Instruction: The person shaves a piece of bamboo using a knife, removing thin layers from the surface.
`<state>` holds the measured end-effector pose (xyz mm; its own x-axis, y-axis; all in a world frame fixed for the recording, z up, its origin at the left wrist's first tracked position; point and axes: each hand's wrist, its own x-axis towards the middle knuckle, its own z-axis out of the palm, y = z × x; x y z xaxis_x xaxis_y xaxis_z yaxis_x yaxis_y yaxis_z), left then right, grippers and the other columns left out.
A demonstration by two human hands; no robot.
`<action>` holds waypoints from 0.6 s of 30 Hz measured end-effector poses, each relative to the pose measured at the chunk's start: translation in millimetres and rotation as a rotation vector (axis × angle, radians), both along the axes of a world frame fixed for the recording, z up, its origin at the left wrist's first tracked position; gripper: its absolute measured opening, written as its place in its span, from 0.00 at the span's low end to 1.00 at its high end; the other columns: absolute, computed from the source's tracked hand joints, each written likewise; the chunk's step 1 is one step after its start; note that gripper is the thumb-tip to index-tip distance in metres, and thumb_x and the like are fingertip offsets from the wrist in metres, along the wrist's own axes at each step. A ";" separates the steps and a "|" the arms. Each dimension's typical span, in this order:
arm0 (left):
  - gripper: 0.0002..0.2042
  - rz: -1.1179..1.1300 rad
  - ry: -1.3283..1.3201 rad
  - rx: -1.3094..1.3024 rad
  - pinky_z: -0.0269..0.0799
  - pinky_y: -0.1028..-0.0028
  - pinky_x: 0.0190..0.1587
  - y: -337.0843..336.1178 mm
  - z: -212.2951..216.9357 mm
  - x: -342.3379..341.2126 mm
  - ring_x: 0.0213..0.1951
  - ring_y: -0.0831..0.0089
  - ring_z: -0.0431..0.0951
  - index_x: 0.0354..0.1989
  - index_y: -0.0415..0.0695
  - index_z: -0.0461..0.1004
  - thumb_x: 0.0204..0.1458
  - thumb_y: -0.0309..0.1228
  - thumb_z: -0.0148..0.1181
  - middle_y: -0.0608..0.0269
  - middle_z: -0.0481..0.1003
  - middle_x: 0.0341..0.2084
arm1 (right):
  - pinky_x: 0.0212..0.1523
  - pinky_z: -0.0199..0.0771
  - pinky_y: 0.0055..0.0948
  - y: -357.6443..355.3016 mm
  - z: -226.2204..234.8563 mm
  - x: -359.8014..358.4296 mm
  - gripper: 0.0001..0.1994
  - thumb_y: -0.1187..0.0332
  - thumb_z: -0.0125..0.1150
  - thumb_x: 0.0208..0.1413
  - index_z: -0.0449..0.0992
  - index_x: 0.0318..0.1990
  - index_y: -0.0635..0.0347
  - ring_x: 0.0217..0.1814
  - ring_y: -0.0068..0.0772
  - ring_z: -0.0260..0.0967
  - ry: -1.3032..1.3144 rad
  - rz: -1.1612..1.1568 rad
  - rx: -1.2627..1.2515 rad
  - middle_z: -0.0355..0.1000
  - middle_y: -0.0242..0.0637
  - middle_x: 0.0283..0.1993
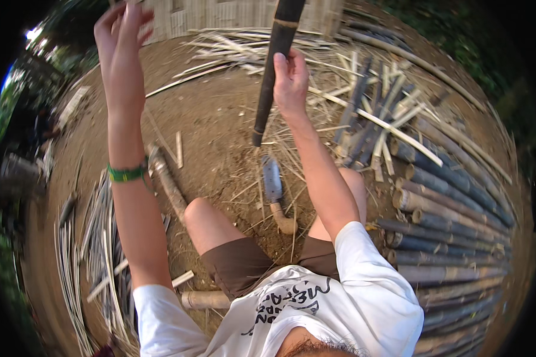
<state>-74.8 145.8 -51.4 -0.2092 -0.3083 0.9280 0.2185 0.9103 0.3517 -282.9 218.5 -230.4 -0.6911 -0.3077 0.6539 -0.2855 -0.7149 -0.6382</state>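
Observation:
My right hand (pixel 290 78) grips a dark bamboo pole (pixel 272 74) that stands nearly upright, its lower end on the dirt in front of my knees. My left hand (pixel 120 33) is raised high at the upper left, fingers apart, holding nothing; a green band is on that wrist. A chopping knife with a curved wooden handle (pixel 275 193) lies on the ground between my knees, just below the pole's foot.
Stacked dark bamboo poles (pixel 452 238) lie to my right. Split bamboo strips (pixel 375 113) are scattered ahead and right. Thin strips (pixel 101 256) lie in a pile at my left. A short bamboo piece (pixel 168 181) lies by my left knee. A woven fence stands at the far top.

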 end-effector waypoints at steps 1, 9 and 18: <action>0.31 -0.033 -0.051 0.150 0.71 0.71 0.42 11.6 -34.8 -10.3 0.40 0.67 0.74 0.53 0.38 0.63 0.61 0.59 0.49 0.54 0.74 0.37 | 0.31 0.61 0.19 16.8 6.0 -14.2 0.10 0.66 0.54 0.67 0.69 0.47 0.63 0.31 0.13 0.60 0.002 -0.052 -0.005 0.67 0.24 0.32; 0.46 -0.074 -0.616 0.285 0.65 0.58 0.60 87.1 -249.3 -69.1 0.55 0.56 0.73 0.65 0.36 0.57 0.40 0.43 0.77 0.45 0.72 0.52 | 0.28 0.56 0.16 119.1 56.4 -37.4 0.08 0.63 0.56 0.67 0.70 0.41 0.58 0.27 0.10 0.56 -0.143 -0.034 -0.264 0.66 0.20 0.28; 0.14 -0.220 -0.546 0.760 0.60 0.81 0.24 147.2 -272.1 -130.2 0.23 0.86 0.67 0.30 0.37 0.73 0.49 0.33 0.73 0.70 0.72 0.19 | 0.37 0.74 0.25 189.3 24.0 -120.6 0.15 0.63 0.61 0.62 0.74 0.50 0.64 0.35 0.23 0.71 -0.333 0.024 0.157 0.75 0.33 0.38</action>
